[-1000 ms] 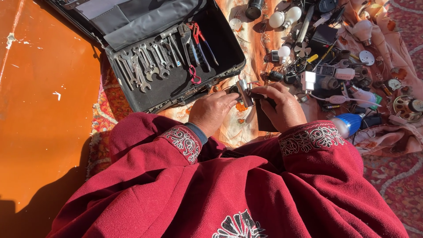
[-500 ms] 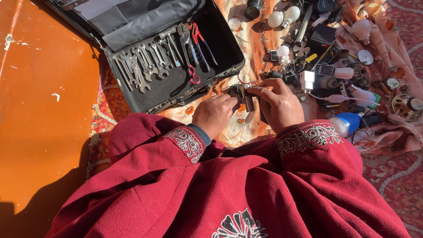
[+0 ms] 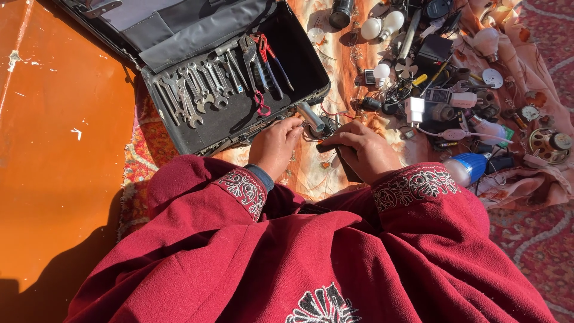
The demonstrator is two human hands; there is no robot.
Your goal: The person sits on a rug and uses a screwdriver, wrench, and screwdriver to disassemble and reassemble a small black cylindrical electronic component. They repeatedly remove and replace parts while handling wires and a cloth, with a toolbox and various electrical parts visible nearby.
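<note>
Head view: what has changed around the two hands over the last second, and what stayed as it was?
The left hand and right hand barely shifted; they stay close together over the patterned cloth, working a small grey cylindrical part with thin wires. Whether either grip changed cannot be told. The open tool case, its spanners and the scattered bulbs stayed where they were.

Harsh sunlight from upper right; deep shadows lower left; sharp focus
</note>
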